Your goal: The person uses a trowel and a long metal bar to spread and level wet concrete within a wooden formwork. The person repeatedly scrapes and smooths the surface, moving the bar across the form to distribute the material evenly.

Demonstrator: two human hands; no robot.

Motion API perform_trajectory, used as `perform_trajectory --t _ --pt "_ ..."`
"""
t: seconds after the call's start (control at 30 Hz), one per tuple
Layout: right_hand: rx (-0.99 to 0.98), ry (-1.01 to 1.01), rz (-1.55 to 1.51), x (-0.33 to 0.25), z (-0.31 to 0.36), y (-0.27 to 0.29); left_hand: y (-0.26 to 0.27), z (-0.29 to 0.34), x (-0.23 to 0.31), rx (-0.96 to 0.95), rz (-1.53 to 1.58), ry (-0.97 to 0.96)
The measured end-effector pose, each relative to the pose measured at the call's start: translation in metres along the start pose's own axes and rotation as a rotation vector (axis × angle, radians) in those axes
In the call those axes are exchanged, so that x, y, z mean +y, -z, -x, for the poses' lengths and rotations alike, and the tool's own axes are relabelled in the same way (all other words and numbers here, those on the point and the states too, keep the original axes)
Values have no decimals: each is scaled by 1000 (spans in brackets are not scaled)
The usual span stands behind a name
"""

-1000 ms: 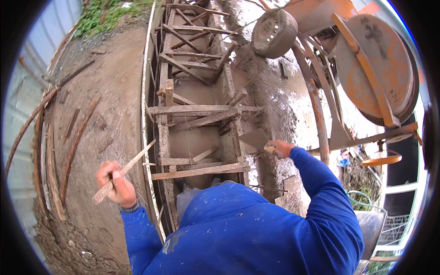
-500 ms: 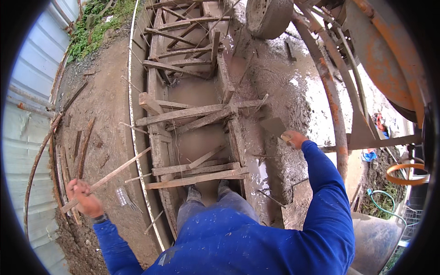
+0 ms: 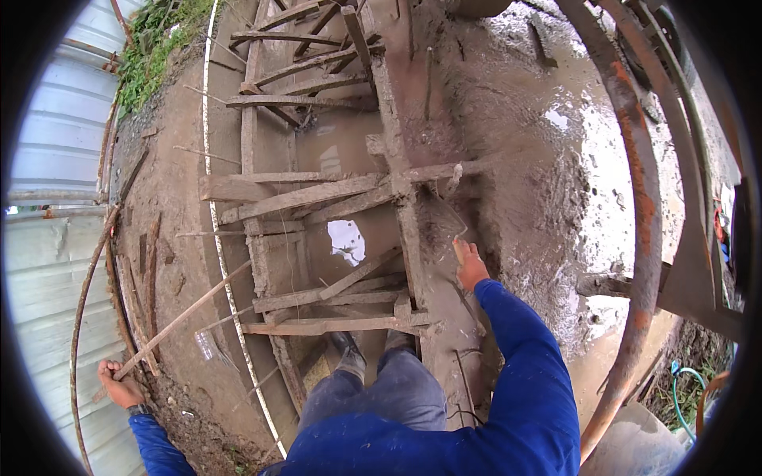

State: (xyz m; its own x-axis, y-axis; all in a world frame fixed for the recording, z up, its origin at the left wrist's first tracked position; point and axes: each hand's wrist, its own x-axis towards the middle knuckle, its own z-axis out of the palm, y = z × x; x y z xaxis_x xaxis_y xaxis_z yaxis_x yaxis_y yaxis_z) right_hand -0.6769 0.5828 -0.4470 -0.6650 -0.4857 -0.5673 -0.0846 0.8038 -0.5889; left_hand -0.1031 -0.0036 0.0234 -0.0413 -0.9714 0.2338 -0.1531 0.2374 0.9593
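Observation:
At the left, my left hand (image 3: 121, 386) is closed around the lower end of a long thin wooden stick (image 3: 190, 312), which slants up toward the formwork. My right hand (image 3: 471, 267) reaches over the mud just right of the formwork. It is closed on the tan handle of a trowel (image 3: 458, 251); the blade is hard to make out against the wet mud. Between my hands runs the muddy wooden formwork (image 3: 407, 238), with boards and braces nailed across a trench of murky water. My boots stand inside it, behind the nearest crossboard (image 3: 337, 324).
A pale pipe (image 3: 213, 198) runs along the formwork's left side, with rods poking out. Loose sticks (image 3: 152, 285) and a clear plastic bottle (image 3: 208, 346) lie beside it. Metal sheeting (image 3: 55, 278) walls the left. A rusty curved metal frame (image 3: 635, 159) rises at right.
My right hand has moved left and slightly down toward the formwork, and the trowel blade no longer shows flat. My left hand has lowered with the stick. The view has shifted.

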Motion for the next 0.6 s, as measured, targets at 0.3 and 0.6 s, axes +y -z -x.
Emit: perform_trajectory --t 0.3,0.6 --pt "15 201 -41 29 -103 -62 0 -8 15 53 -62 36" --pt "-68 -35 -48 39 -75 -53 -8 -13 9 120 -79 39"
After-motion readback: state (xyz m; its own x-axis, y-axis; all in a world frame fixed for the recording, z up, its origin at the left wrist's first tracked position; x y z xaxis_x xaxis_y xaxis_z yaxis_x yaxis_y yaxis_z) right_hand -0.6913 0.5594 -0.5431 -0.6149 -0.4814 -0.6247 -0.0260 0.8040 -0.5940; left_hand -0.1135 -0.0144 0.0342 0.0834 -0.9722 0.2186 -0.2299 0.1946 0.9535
